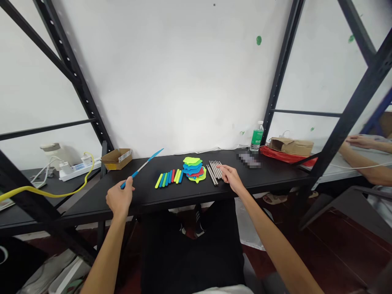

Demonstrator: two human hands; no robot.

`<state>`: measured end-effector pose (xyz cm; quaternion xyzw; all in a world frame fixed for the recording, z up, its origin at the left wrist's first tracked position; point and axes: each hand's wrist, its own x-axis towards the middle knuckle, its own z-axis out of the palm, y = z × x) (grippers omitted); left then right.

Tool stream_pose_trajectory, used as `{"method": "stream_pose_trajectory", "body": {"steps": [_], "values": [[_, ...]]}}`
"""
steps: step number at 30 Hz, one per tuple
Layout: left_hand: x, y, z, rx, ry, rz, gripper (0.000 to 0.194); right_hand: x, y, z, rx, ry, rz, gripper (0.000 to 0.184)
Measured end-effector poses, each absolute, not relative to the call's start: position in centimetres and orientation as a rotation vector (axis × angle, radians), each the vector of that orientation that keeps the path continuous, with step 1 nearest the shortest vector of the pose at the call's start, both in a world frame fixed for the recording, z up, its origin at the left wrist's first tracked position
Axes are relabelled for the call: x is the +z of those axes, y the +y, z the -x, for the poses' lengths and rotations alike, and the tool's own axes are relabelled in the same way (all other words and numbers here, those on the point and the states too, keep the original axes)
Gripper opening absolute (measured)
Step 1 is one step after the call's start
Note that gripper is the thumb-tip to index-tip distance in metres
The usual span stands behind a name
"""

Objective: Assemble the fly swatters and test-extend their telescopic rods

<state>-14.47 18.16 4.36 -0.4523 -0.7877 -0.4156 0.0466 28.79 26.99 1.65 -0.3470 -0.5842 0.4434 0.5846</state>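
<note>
My left hand (120,198) is closed round the blue handle of a fly swatter (142,166), raised at the table's left. Its metal rod slants up to a blue head seen nearly edge-on. At the right end of a row of thin metal rods (213,173), my right hand (231,178) is closed, its fingertips pinching at a rod. Left of the rods lies a stack of yellow, blue and red fly swatter heads (192,166). Several coloured handles (167,179), in yellow, green, blue and red, lie side by side between the stack and my left hand.
On the black table (183,196) stand an open cardboard box (118,160) at left and a water bottle (257,136) at right. Another box (290,145) rests by red plastic (275,154). Black metal posts and a yellow cable (58,194) flank me. Another person's arm (364,163) shows far right.
</note>
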Motion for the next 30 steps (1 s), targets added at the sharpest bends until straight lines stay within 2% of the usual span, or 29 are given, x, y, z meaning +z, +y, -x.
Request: {"method": "stream_pose_trajectory", "body": {"steps": [3,6,10,30], "values": [[4.1,17.8,14.3,-1.087,-2.534,1.167,0.054,1.6,27.0,-28.8,1.032,-1.357,0.82,0.047],[3.5,17.9,13.3,-0.91,-2.547,1.254,0.055,1.5,27.1,-28.7,1.024,-1.36,0.823,0.047],[2.9,18.2,12.5,-0.714,-2.428,1.44,0.047,1.5,27.1,-28.7,1.03,-1.364,0.814,0.047],[3.1,18.9,8.4,-0.722,-2.224,1.814,0.032,1.8,26.8,-28.6,1.007,-1.387,0.842,0.047]]}}
